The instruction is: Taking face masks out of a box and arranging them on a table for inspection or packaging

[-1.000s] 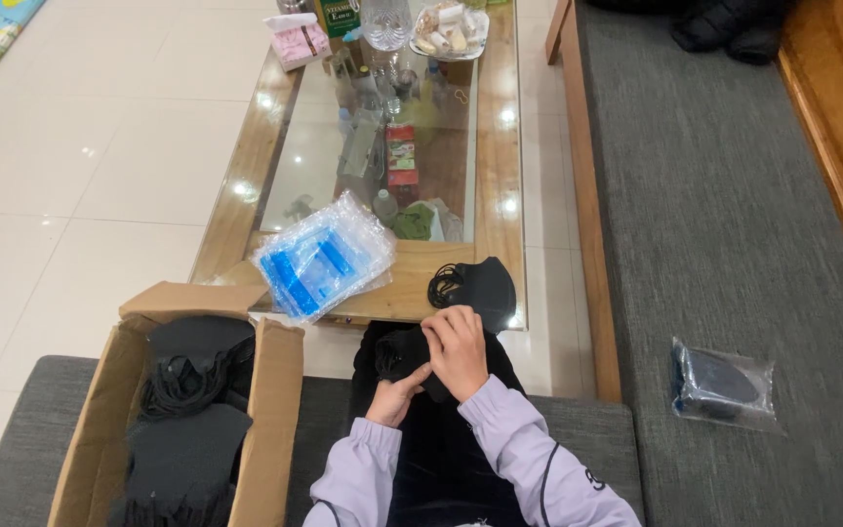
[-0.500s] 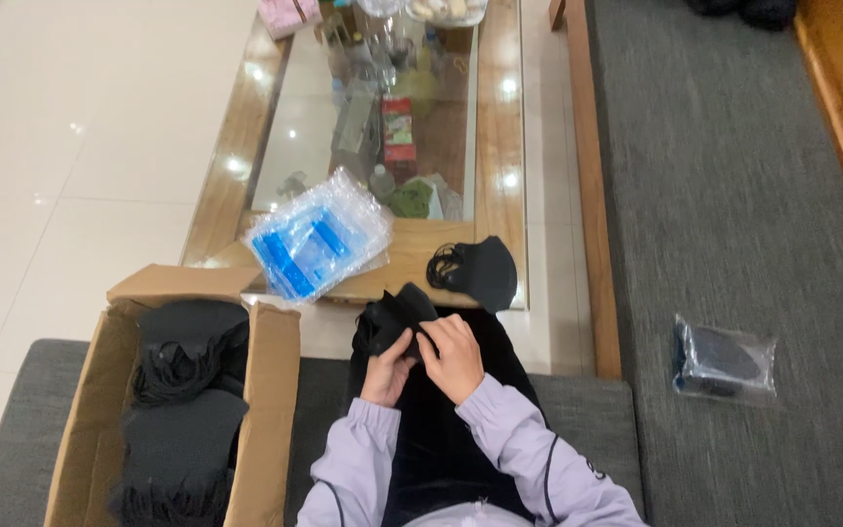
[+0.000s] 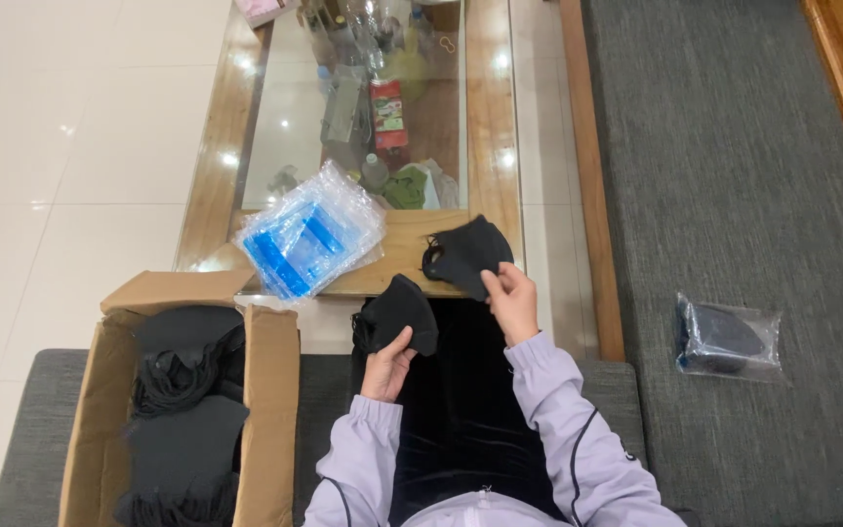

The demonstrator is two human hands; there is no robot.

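1. Head view, hands: left hand (image 3: 386, 363) raised over the lap, fingers curled and closed around the lower edge of a black face mask (image 3: 400, 312), thumb on top. Right hand (image 3: 513, 301) stretched forward to the near edge of the coffee table (image 3: 215, 200), fingers pinched onto the rim of a second black mask (image 3: 467, 254) lying there. Both forearms in pale lilac sleeves (image 3: 558, 410), elbows tucked near the body, black trousers beneath.

2. Head view, surface and room: low table with a wooden frame and a glass top, bottles and small packets crowded at its far end, more clutter visible through the glass on the shelf below. Stack of clear plastic bags with blue strips (image 3: 309, 239) resting on the near left corner, partly overhanging. White glossy floor tiles to the left, grey carpet (image 3: 734, 176) to the right, a wooden edge in the far right corner. Open cardboard box (image 3: 270, 390) just left of the lap, packed with more black masks and tangled ear loops. One clear bag with a dark mask inside (image 3: 729, 337) alone on the carpet, well apart from the hands.

3. Head view, the masks: matte black, curved and cupped in shape. Held one folded or bunched, just below the table edge. Second one spread flatter on the wood, thin loops showing at its left side.
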